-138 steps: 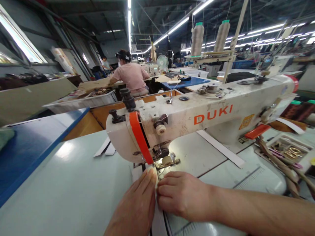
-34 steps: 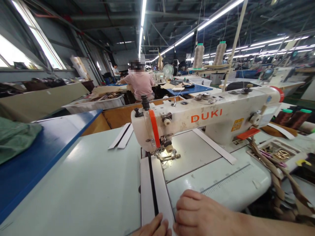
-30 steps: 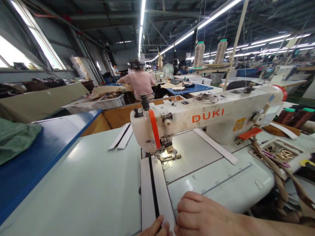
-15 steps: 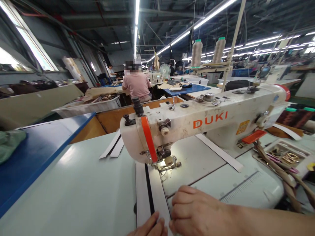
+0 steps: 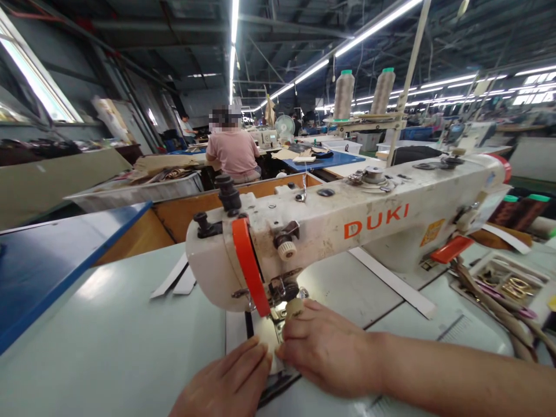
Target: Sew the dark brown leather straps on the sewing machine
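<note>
A white sewing machine (image 5: 313, 226) marked DUKI stands on a pale green table. White strip material (image 5: 237, 333) with a black band along it runs under the machine's needle area, which is lit. My left hand (image 5: 230, 376) has its fingers together, fingertips pressing the strip just in front of the presser foot. Close on its right, my right hand (image 5: 330, 347) is curled, its fingertips at the strip's right edge beside the foot. Both hands partly cover the strip. Another white strip (image 5: 391, 281) lies behind the right arm.
Two short white strips (image 5: 171, 278) lie left of the machine head. A tray (image 5: 508, 278) with small metal parts and brown straps (image 5: 490, 301) is at the right. Thread cones (image 5: 344, 95) stand behind. A person in pink (image 5: 233, 152) sits farther back.
Both hands have moved forward to the needle area, and the strip's near part has gone forward with them. The view has shifted, so the machine head appears larger and farther left.
</note>
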A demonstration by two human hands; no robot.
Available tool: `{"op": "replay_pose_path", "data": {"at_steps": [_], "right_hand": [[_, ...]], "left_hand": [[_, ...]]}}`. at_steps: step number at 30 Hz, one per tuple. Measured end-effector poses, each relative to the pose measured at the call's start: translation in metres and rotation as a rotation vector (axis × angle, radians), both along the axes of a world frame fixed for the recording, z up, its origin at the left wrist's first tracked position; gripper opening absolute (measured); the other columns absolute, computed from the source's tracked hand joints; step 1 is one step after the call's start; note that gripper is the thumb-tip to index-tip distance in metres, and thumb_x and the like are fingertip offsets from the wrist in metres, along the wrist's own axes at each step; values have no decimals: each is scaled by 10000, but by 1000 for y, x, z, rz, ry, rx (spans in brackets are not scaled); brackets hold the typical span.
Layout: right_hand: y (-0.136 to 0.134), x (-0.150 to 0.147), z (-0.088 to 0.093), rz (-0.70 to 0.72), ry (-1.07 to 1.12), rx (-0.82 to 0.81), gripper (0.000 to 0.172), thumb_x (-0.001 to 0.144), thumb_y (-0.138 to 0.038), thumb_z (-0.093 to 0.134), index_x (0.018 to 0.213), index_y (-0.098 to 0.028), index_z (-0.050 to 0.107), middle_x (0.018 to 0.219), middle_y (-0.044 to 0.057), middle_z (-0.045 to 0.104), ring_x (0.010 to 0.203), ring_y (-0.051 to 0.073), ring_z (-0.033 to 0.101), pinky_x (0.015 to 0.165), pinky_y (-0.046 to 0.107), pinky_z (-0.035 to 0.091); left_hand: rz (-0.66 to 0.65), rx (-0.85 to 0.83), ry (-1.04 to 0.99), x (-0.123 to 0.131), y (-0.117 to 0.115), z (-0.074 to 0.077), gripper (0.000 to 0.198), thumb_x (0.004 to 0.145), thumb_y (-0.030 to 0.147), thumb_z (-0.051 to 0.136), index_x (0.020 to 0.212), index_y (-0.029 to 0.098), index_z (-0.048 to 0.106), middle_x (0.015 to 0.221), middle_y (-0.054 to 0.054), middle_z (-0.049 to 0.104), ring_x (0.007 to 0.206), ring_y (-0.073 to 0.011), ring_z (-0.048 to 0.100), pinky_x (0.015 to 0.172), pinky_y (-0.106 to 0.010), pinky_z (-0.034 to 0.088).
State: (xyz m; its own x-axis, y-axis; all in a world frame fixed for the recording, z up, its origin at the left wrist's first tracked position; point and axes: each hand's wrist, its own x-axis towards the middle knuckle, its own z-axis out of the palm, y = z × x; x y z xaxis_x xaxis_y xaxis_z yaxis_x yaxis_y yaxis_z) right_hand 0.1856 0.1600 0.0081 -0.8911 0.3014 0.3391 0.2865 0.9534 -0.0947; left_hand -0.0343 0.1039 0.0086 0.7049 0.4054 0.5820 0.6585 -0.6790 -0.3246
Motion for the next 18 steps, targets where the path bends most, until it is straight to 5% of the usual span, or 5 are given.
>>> {"op": "replay_pose_path", "data": {"at_steps": [10,18], "right_hand": [[4,-13,-16,-164,75,-36,127,946,-189,484,857,-170,574,912,53,632,879,199,508,844,345,365],[0,-8,-13,-145,153,-25,139,904,-138,484,887,-168,619,822,56,633,821,199,516,815,335,387]], "left_hand": [[78,41,73,-3,32,6,401,922,57,259,884,191,634,802,-30,721,711,-139,682,690,-216,537],[147,-154,21,-9,35,-6,339,893,59,323,1004,176,621,921,-64,731,810,-180,705,717,-274,580]]}}
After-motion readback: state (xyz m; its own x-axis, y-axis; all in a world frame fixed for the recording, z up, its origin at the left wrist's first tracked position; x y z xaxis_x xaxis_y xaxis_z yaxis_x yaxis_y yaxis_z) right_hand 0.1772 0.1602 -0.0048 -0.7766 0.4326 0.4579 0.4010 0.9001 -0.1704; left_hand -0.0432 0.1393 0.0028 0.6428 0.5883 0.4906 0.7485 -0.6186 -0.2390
